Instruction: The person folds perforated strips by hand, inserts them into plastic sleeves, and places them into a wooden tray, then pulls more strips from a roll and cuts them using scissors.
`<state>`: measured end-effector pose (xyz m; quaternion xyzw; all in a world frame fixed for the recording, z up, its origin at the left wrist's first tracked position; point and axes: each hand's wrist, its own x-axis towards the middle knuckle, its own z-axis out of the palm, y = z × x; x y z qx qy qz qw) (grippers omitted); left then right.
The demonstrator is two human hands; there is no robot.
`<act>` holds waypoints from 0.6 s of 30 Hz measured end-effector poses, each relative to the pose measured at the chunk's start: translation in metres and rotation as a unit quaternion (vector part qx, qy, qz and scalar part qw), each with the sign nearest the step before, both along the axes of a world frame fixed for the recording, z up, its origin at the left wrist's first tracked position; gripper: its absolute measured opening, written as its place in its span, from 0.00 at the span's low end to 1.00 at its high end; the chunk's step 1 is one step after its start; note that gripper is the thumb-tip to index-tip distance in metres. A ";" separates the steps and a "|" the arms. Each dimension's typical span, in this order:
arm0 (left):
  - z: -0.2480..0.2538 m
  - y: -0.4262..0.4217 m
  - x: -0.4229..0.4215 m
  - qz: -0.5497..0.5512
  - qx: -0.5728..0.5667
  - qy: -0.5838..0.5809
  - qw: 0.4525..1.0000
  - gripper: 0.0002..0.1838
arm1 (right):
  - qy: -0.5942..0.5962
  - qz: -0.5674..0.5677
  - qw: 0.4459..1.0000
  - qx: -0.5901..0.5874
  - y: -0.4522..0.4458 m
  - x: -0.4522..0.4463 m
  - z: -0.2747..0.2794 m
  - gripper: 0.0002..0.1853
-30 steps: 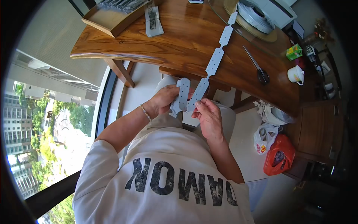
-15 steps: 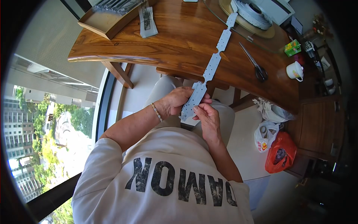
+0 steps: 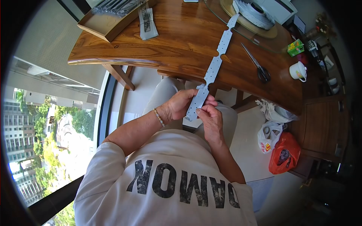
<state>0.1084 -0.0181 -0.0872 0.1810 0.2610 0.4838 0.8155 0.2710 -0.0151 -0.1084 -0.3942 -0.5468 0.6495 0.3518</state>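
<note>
Right hand point(image 3: 211, 119) and left hand point(image 3: 178, 104) are clamped on the near end of the strip point(image 3: 213, 69), the left's fingers apparently curled beneath, partly hidden. The strip crosses the bench point(image 3: 177, 45), passing left of the scissors point(image 3: 263, 74), to the roll point(image 3: 260, 21).
</note>
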 end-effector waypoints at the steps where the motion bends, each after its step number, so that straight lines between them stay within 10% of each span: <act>1: 0.000 0.000 0.000 -0.007 0.008 -0.035 0.999 0.23 | 0.010 -0.009 1.000 0.001 0.000 0.000 -0.002 0.05; 18: -0.014 0.000 -0.005 0.008 0.055 0.179 0.982 0.21 | -0.048 0.054 0.997 0.016 0.029 0.019 0.009 0.07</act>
